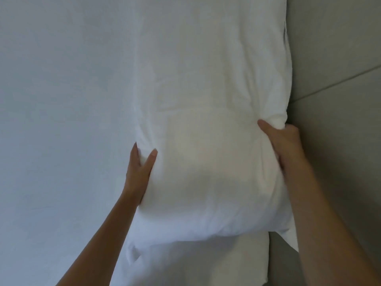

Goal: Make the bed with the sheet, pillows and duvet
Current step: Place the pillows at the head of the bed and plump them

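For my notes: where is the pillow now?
Head view: the pillow lies right of centre on the sheet, beside the headboard, gripped by both hands.

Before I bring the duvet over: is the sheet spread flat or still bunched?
Spread flat: the sheet lies smooth beside the pillow, with no folds in view. Its edges are out of frame.

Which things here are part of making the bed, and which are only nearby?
Part of the job:
white pillow, held by left hand and right hand
white sheet

Only nearby:
grey padded headboard
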A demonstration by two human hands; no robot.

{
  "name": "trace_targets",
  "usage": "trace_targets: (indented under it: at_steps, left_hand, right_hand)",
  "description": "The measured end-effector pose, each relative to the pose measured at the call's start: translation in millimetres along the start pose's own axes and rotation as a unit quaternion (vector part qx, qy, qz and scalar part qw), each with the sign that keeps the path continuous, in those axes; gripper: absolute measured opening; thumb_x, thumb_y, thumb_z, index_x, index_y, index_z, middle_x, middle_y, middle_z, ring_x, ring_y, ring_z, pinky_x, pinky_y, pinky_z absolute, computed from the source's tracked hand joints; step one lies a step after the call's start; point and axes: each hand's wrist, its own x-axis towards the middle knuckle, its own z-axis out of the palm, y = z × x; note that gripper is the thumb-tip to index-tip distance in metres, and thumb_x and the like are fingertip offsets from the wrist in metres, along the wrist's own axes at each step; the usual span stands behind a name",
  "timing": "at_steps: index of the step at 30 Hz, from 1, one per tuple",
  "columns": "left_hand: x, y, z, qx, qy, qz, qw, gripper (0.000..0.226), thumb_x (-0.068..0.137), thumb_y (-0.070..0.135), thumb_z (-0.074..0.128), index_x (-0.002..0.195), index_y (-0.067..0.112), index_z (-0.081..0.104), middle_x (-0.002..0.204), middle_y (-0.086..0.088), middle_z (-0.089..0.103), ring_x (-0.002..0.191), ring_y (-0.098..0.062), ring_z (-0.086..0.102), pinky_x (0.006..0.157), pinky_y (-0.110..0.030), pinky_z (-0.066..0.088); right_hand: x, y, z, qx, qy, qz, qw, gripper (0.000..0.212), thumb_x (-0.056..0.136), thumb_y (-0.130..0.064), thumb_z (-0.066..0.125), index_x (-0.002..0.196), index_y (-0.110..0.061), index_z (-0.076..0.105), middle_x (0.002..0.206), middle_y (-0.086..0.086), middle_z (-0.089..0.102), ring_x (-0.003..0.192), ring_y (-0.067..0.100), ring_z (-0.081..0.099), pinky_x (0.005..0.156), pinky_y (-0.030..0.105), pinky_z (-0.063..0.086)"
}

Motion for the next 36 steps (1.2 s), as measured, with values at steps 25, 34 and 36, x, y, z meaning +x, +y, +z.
trace_targets:
  at_steps: [25,34,36]
  left_hand:
    - [-69,-68,34,0.010,0.139,-0.080,0.987,0.030,0.093,0.028,0.060,0.071,0.007,0.055,0.064,-0.004,0.058,0.062,-0.024,0.054,0.054,-0.033,0.040]
    - [-128,-117,31,0.186,0.137,-0.074,0.970,0.029,0.094,0.028,0.054,0.070,0.018,0.041,0.066,0.004,0.051,0.062,-0.025,0.047,0.057,-0.033,0.031]
    - [-133,-125,21,0.176,0.128,-0.073,0.973,0.040,0.094,0.028,0.058,0.065,0.018,0.033,0.055,0.000,0.046,0.054,-0.030,0.044,0.054,-0.036,0.031]
  right_hand:
    - [-63,8,-63,-0.234,0.188,-0.159,0.941,0.032,0.076,-0.033,0.075,0.092,-0.011,0.059,0.091,0.014,0.063,0.083,0.033,0.059,0.069,0.039,0.044]
    - [-95,40,-61,-0.384,0.201,-0.118,0.893,0.048,0.085,-0.051,0.060,0.103,-0.007,0.056,0.093,0.019,0.062,0.077,0.034,0.055,0.068,0.035,0.034]
    - [-105,55,-62,-0.391,0.215,-0.146,0.883,0.046,0.087,-0.050,0.058,0.097,-0.006,0.054,0.085,0.016,0.059,0.070,0.027,0.047,0.065,0.034,0.033]
